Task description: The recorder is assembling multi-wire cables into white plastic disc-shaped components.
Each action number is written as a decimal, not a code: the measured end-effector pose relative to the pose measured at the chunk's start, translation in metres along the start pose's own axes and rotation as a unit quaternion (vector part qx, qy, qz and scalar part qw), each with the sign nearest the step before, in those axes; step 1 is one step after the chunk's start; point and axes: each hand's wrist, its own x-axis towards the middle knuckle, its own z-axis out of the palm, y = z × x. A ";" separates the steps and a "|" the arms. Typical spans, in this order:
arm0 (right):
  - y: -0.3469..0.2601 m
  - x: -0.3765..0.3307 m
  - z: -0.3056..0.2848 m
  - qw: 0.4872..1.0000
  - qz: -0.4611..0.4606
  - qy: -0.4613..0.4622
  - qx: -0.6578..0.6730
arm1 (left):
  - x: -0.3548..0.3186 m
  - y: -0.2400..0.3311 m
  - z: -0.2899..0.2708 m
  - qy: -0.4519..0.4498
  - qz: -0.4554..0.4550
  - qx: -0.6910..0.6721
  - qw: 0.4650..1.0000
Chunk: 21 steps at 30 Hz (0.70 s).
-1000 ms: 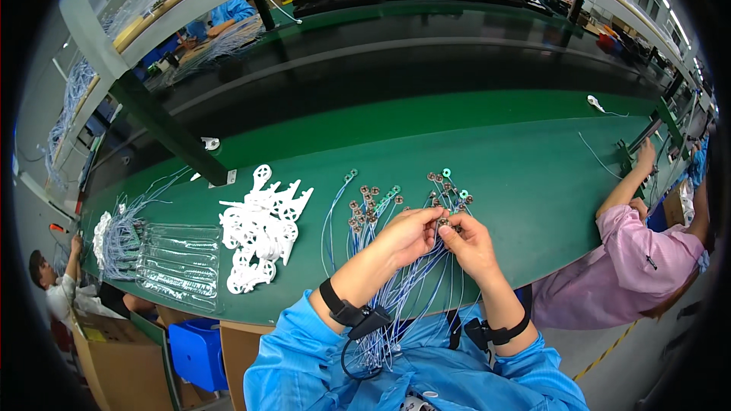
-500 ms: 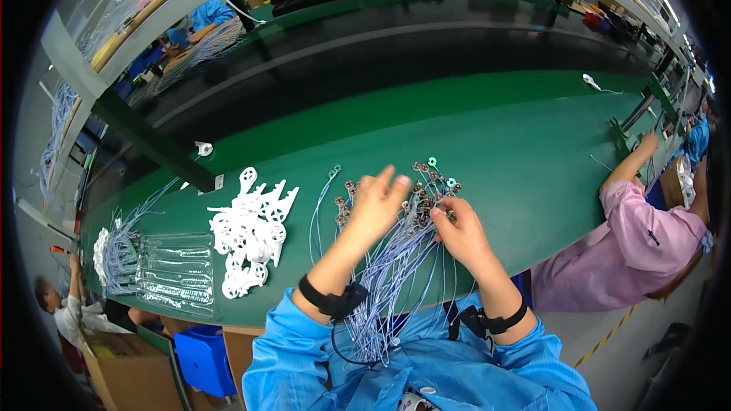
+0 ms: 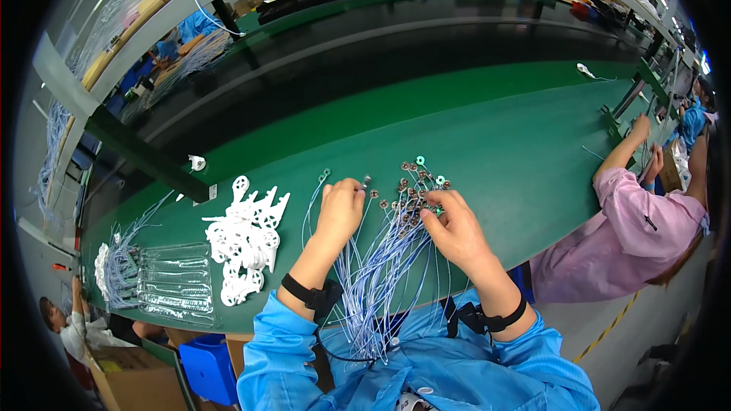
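Note:
A bundle of thin blue-and-white wires point(image 3: 383, 266) runs from the green table toward my lap. Small round metal ends point(image 3: 411, 192) cluster at its far side, and a few ends are green rings point(image 3: 440, 180). My left hand point(image 3: 339, 215) is left of the cluster, its thumb and forefinger pinched at a small shiny round end point(image 3: 367, 180). It covers some wires behind it. At the right side of the cluster, my right hand point(image 3: 459, 230) has thumb and forefinger curled round wires just below the ends; its other fingers are bent.
White plastic parts point(image 3: 245, 240) lie heaped left of my hands. Beyond them are a clear plastic bag point(image 3: 177, 283) and another wire bundle point(image 3: 122, 266). A green post point(image 3: 148, 156) stands at left. A dark conveyor belt point(image 3: 365, 46) crosses behind. A pink-sleeved co-worker point(image 3: 609, 236) works at right.
My left hand has moved left, away from the main cluster, and its fingers have drawn together. My right hand stays by the wire ends. The whole view has shifted slightly.

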 end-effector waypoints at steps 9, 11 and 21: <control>-0.016 0.020 0.032 0.980 0.034 -0.135 0.145 | -0.025 0.009 -0.032 -0.111 -0.095 -0.595 0.790; -0.020 0.019 0.045 0.979 0.013 -0.129 0.158 | -0.033 0.016 -0.035 -0.108 -0.081 -0.641 0.756; -0.014 0.010 0.055 0.965 0.027 -0.111 0.237 | -0.042 0.038 -0.031 -0.106 -0.080 -0.658 0.741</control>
